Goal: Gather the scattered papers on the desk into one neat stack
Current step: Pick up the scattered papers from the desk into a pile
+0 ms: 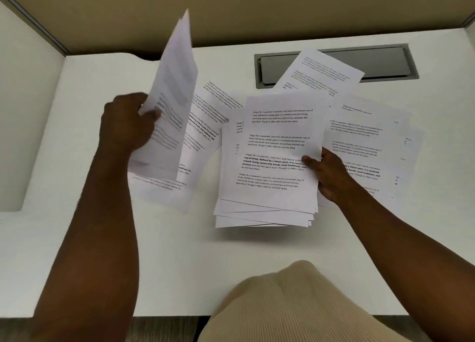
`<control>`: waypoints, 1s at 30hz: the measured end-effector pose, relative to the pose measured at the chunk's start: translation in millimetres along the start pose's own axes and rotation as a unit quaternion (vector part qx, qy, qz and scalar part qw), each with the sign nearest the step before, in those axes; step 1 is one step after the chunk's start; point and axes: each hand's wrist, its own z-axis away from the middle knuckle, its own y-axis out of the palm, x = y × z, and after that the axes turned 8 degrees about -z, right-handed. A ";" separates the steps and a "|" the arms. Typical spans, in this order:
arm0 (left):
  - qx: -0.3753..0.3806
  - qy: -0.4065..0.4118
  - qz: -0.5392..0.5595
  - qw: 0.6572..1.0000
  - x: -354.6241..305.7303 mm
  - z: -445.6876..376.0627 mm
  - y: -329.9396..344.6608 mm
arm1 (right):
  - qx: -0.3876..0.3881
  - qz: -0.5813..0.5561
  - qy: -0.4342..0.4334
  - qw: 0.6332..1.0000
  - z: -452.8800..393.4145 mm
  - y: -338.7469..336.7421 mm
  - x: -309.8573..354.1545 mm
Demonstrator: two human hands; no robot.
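Observation:
My left hand grips a printed sheet by its left edge and holds it raised and tilted above the white desk. My right hand grips the right edge of a rough stack of several printed sheets, thumb on top; the stack's lower edges are fanned and uneven. More loose sheets lie flat under and beside the raised sheet at the left. Others spread out to the right of the stack. One sheet lies at the back, partly over a grey hatch.
A grey cable hatch is set into the desk at the back right. Beige partition walls close off the back and left. My beige ribbed garment shows at the desk's front edge.

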 end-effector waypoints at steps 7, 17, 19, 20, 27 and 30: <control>0.057 0.065 0.381 0.920 -58.8 34.8 -48.6 | -0.003 -0.012 0.003 1.000 1.0 -3.0 -4.8; 0.233 -0.070 0.549 0.800 -57.7 41.1 30.3 | 0.055 -0.038 -0.003 0.998 5.5 -5.7 -4.3; 0.248 -0.122 0.531 0.801 -52.1 44.8 53.5 | 0.059 -0.037 -0.009 0.998 5.0 -5.9 -4.3; 0.254 -0.143 0.514 0.806 -48.5 46.9 64.2 | 0.057 -0.041 -0.009 0.997 4.3 -6.3 -4.4; 0.252 -0.155 0.341 0.892 -27.7 62.2 111.5 | 0.072 -0.050 0.022 0.996 4.5 -6.3 -3.0; 0.264 -0.168 0.380 0.871 -22.5 61.9 119.8 | 0.104 -0.048 0.034 0.993 5.2 -4.3 -2.8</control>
